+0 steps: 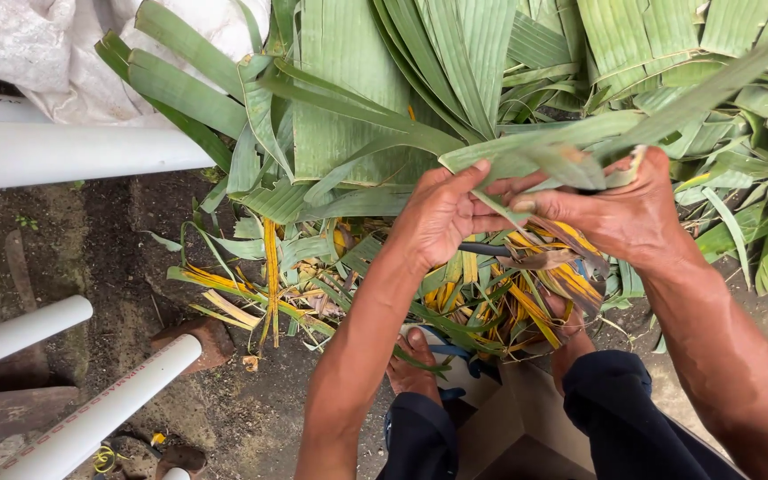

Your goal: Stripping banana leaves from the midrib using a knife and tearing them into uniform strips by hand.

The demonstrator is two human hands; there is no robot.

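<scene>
Pinching a long green banana-leaf strip (pixel 562 147) between thumb and fingertips, the left hand (pixel 442 213) and right hand (pixel 620 213) hold it above a heap of yellowed, torn leaf scraps (pixel 491 293). Broad ribbed green leaves (pixel 357 98) lie behind; white plastic pipes (pixel 64 151) lie at left.

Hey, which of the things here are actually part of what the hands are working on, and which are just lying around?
In use:
- left hand and right hand, both gripping the green banana leaf strip
- pile of green banana leaves
- yellowed leaf scraps underneath

Lying about:
- white plastic pipes
- white sack
- brick
- cardboard box
</scene>
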